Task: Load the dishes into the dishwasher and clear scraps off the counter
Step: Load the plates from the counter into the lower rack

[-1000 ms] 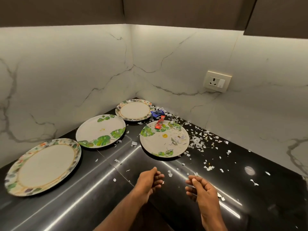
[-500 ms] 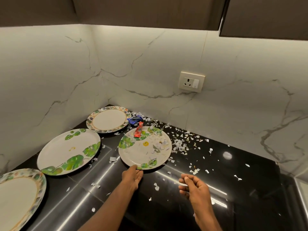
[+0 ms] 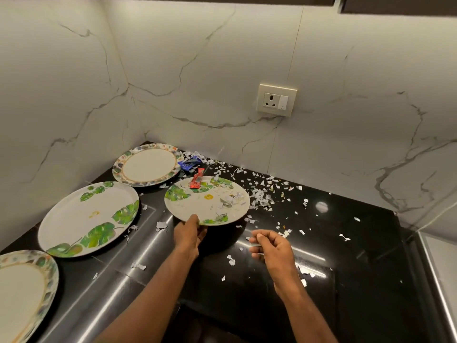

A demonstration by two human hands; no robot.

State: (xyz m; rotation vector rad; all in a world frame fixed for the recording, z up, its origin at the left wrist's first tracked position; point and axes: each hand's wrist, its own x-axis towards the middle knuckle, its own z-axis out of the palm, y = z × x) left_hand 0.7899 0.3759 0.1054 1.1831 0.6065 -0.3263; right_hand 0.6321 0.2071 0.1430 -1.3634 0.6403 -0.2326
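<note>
The left hand (image 3: 189, 232) grips the near rim of the leaf-print plate (image 3: 197, 206), thumb on top and fingers curled under the edge, so the plate lies just beyond the hand. On the plate's far edge rests a red wrapper (image 3: 197, 179), with a blue wrapper (image 3: 189, 162) just behind it; torn paper sits on its right side. The right hand (image 3: 270, 246), to the right of the plate and nearer than it, hovers with fingers curled; I cannot tell whether it pinches a scrap. Paper scraps (image 3: 262, 198) litter the black counter (image 3: 358, 243) right of the plate. Three more plates (image 3: 86, 219) lie to its left.
</note>
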